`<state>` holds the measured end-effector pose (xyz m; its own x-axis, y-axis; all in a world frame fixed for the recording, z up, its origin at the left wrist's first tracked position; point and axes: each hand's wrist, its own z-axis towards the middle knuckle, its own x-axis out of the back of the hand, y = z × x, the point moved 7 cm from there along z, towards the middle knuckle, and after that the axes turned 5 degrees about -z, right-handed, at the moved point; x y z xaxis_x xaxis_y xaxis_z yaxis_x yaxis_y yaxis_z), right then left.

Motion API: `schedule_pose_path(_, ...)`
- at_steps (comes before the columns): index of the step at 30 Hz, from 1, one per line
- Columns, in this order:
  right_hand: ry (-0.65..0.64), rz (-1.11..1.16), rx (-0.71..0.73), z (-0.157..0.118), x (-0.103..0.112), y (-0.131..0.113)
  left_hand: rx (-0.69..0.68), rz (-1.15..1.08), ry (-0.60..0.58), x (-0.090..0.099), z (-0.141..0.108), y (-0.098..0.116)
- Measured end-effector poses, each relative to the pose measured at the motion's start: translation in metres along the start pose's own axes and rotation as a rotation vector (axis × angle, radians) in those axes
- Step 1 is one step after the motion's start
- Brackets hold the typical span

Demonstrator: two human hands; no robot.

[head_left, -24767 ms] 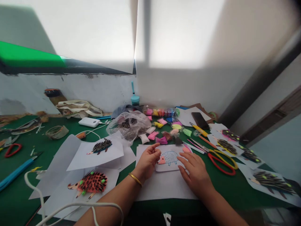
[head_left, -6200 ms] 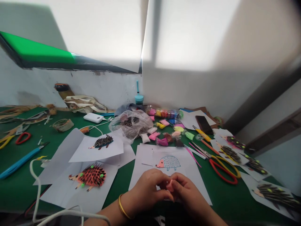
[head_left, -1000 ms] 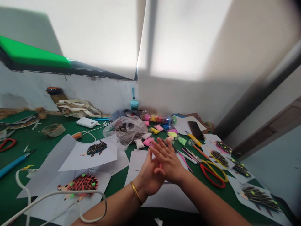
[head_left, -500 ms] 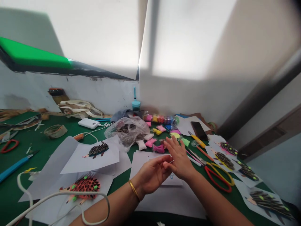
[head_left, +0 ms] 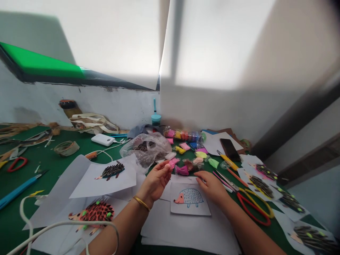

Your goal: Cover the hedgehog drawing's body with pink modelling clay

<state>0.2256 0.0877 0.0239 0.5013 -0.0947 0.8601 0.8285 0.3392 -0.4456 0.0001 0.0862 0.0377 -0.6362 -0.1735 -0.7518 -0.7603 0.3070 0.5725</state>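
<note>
Partly, in the head view, the right hand (head_left: 212,186) hides the hedgehog card's (head_left: 190,199) upper right corner; whether its loosely bent fingers grasp the edge is unclear. The card lies between both hands, on white sheets (head_left: 188,230). The left hand (head_left: 158,179) has its fingertips drawn together; I cannot tell if they pinch anything.

craft workspace | green table (head_left: 50,156) | coloured packets (head_left: 182,170) | scissors (head_left: 234,187) | hedgehog pictures (head_left: 191,196)
</note>
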Motion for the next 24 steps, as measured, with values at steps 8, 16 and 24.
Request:
schedule_pose_path(8,-0.083,-0.267,0.045,0.023,-0.005,-0.008,-0.018,0.019,0.082,0.016,0.017,-0.013)
schedule_pose_path(16,-0.049,-0.356,0.026,0.035,-0.012,-0.008,-0.134,0.096,0.066,0.026,0.023,-0.011)
schedule_pose_path(24,-0.008,-0.415,0.150,0.042,-0.017,-0.036,-0.205,0.030,0.135,0.030,0.025,-0.006)
